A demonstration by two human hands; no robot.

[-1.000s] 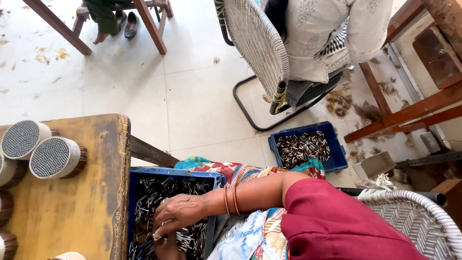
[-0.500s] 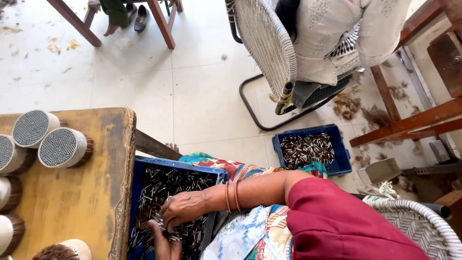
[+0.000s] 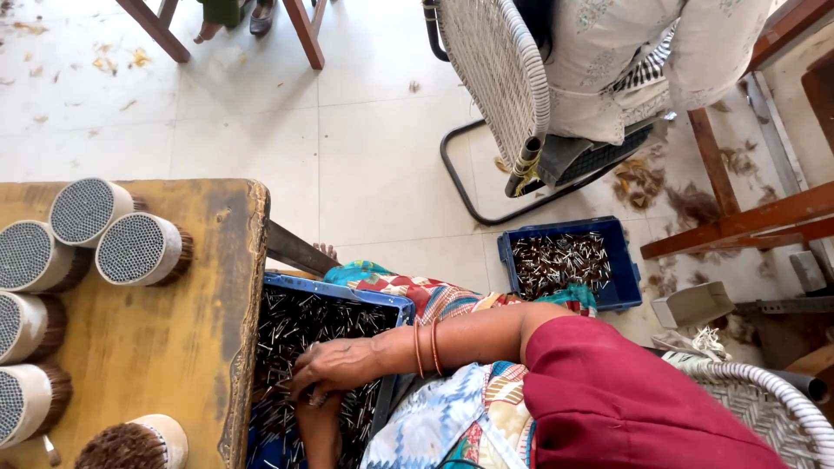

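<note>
Hands digging in blue crate (image 3: 287, 283) of thin dark sticks (image 3: 300, 326) beside wooden table (image 3: 165, 347): right hand (image 3: 334, 369) lying flat, fingers loosely spread; left hand (image 3: 317, 426) mostly hidden, grip unclear.

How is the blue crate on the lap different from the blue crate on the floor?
The lap crate looks larger and lies under the right hand and left hand; the floor crate looks smaller and lies untouched near the chair. Both are blue and hold thin dark sticks.
</note>
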